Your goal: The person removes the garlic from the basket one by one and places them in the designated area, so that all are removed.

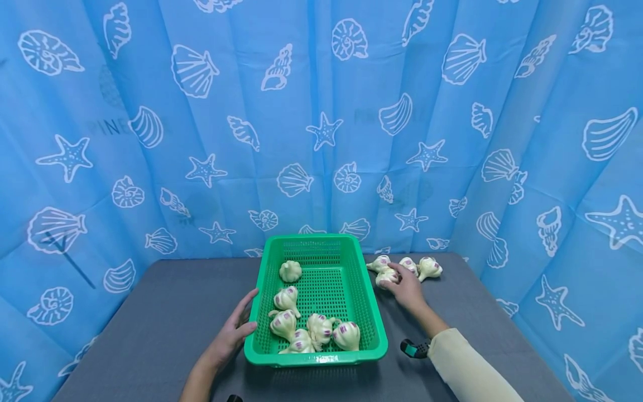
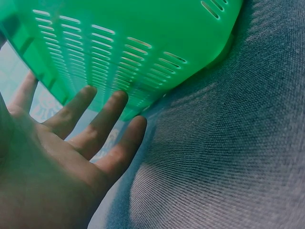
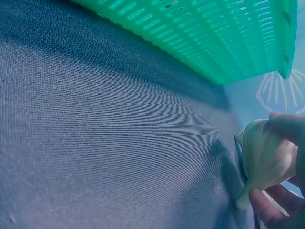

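Just beside the left hand [image 1: 232, 334], whose straight fingers rest flat against its slotted wall holding nothing, sits the green basket [image 1: 374, 321], its long axis running away from the person, with six garlic bulbs inside. Right of it, the right hand [image 1: 406, 286] curls round a pale, purple-streaked garlic bulb [image 3: 263, 160] on the grey table [image 1: 150, 324], stem tip pointing down at the cloth.
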